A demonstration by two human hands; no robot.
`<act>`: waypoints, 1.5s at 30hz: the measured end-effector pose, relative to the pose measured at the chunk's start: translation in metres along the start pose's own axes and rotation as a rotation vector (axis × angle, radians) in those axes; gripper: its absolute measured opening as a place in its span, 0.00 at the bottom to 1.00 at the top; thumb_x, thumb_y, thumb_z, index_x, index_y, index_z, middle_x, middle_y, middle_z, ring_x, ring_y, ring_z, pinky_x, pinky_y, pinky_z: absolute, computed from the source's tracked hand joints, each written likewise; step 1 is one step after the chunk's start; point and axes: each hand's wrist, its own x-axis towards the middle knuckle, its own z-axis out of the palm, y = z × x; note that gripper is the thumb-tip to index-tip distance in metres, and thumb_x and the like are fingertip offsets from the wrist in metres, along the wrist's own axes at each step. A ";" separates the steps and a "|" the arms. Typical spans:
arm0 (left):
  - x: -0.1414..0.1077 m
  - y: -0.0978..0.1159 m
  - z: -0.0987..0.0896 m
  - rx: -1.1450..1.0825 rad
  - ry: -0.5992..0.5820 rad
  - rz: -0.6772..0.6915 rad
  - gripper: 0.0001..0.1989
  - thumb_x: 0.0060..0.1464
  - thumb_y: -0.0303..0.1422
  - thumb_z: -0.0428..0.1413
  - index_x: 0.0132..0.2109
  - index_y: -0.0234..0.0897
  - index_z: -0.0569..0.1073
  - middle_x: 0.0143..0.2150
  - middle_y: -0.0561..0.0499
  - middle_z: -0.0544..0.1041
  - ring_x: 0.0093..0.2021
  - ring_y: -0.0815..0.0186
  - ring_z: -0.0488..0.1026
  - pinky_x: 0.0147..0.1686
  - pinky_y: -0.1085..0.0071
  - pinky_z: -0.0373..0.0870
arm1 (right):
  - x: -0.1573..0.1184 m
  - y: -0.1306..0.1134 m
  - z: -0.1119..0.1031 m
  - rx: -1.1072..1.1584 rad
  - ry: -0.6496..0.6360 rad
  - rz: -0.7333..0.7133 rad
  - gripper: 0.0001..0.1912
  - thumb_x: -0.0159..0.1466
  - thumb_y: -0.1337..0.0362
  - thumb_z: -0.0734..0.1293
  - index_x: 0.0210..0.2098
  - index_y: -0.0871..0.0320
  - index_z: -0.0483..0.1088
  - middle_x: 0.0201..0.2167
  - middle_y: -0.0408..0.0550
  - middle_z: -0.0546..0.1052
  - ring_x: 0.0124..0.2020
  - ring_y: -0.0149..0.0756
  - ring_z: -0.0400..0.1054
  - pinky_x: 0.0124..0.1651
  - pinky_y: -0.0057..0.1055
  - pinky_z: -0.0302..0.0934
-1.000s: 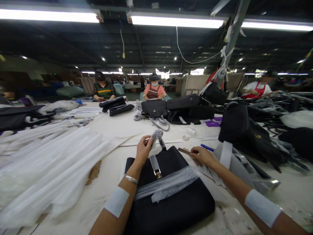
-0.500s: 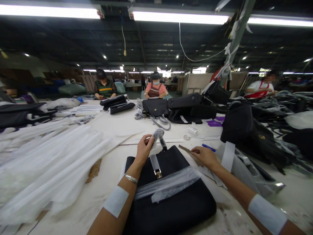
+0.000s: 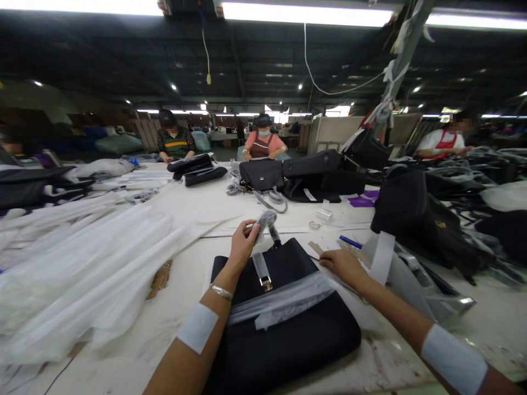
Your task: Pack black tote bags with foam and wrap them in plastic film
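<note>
In front of me a black handbag [image 3: 284, 351] lies flat on the white table. Clear plastic film [image 3: 288, 302] is wrapped across its middle, and a gold clasp [image 3: 267, 283] shows on its flap strap. My left hand [image 3: 242, 244] grips the plastic-wrapped bag handle [image 3: 267, 219] and holds it raised. To the right of the bag, my right hand [image 3: 345, 267] is low at the tabletop, fingers drawn together. What they pinch, if anything, is hidden. A brown cardboard strip [image 3: 315, 247] lies just beyond those fingertips, and a blue pen [image 3: 351, 242] is close by.
White wrapping sheets [image 3: 94, 269] are heaped on the left. More black bags [image 3: 261, 174] stand farther back, and a large black bag [image 3: 401, 214] sits on the right near grey plastic pieces [image 3: 424, 285]. Co-workers [image 3: 263, 144] are across the table.
My right hand has lowered toward the tabletop; the cardboard strip it held up now lies by its fingertips. My left hand keeps its grip on the handle. The view has tilted slightly down.
</note>
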 end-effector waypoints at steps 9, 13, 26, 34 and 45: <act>0.001 -0.002 -0.002 0.008 -0.026 -0.005 0.28 0.47 0.52 0.63 0.47 0.35 0.72 0.32 0.49 0.80 0.26 0.70 0.71 0.27 0.76 0.64 | 0.009 0.009 -0.006 0.162 -0.057 -0.003 0.12 0.55 0.64 0.70 0.39 0.55 0.81 0.36 0.48 0.83 0.39 0.42 0.76 0.40 0.30 0.64; 0.001 -0.001 -0.003 0.066 -0.022 -0.025 0.29 0.47 0.52 0.63 0.49 0.36 0.72 0.32 0.49 0.80 0.27 0.69 0.72 0.27 0.77 0.65 | 0.008 0.009 -0.004 0.182 -0.035 0.032 0.12 0.55 0.65 0.70 0.39 0.54 0.81 0.37 0.48 0.83 0.41 0.43 0.75 0.43 0.31 0.63; -0.001 0.003 -0.001 0.144 0.022 -0.046 0.31 0.43 0.52 0.64 0.49 0.35 0.73 0.32 0.48 0.81 0.29 0.66 0.75 0.28 0.75 0.68 | 0.007 0.017 -0.009 0.337 0.001 0.061 0.09 0.52 0.67 0.72 0.33 0.53 0.82 0.31 0.45 0.83 0.35 0.39 0.75 0.39 0.28 0.61; 0.003 -0.001 0.000 0.013 0.040 -0.085 0.34 0.41 0.53 0.66 0.49 0.33 0.74 0.34 0.47 0.81 0.29 0.67 0.75 0.30 0.75 0.68 | 0.006 -0.011 -0.016 0.531 0.281 0.112 0.19 0.63 0.57 0.64 0.48 0.58 0.77 0.40 0.52 0.81 0.40 0.42 0.74 0.42 0.33 0.65; 0.003 0.003 -0.002 -0.077 0.047 -0.080 0.31 0.45 0.49 0.65 0.51 0.32 0.74 0.37 0.46 0.82 0.33 0.65 0.77 0.33 0.73 0.69 | 0.052 -0.123 -0.015 0.873 0.127 -0.048 0.17 0.57 0.50 0.69 0.32 0.57 0.81 0.22 0.43 0.77 0.27 0.35 0.69 0.29 0.28 0.55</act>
